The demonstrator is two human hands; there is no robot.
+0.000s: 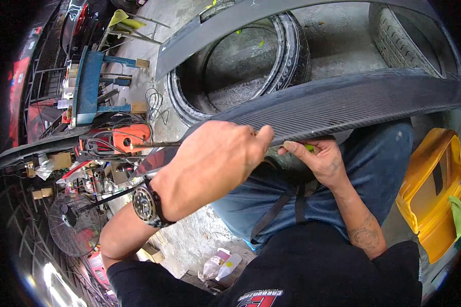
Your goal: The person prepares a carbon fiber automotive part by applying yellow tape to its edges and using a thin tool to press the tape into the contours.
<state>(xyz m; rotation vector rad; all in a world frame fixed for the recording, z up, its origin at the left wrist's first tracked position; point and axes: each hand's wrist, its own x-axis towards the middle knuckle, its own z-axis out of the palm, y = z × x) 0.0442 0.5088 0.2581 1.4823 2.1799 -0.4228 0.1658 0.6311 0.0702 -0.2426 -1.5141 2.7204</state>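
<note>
A long curved carbon-fibre panel (312, 105), black with a fine diagonal weave, crosses in front of me above my lap. My left hand (220, 153), with a watch on its wrist, is closed at the panel's near edge. From behind this hand a thin dark rod (161, 144) sticks out to the left; my hand hides the rest of it. Just right of it, under the same edge, my right hand (320, 158) has thumb and fingers bent together. A small yellow-green patch (309, 148) shows between them; what they grip is hidden.
Beyond the panel, a tyre (292, 51) lies on the concrete floor, with another tyre (399, 41) at far right. An open yellow case (430, 194) stands at right. Leftward are an orange case (130, 138), a blue stand (89, 87), cables and a fan (74, 222).
</note>
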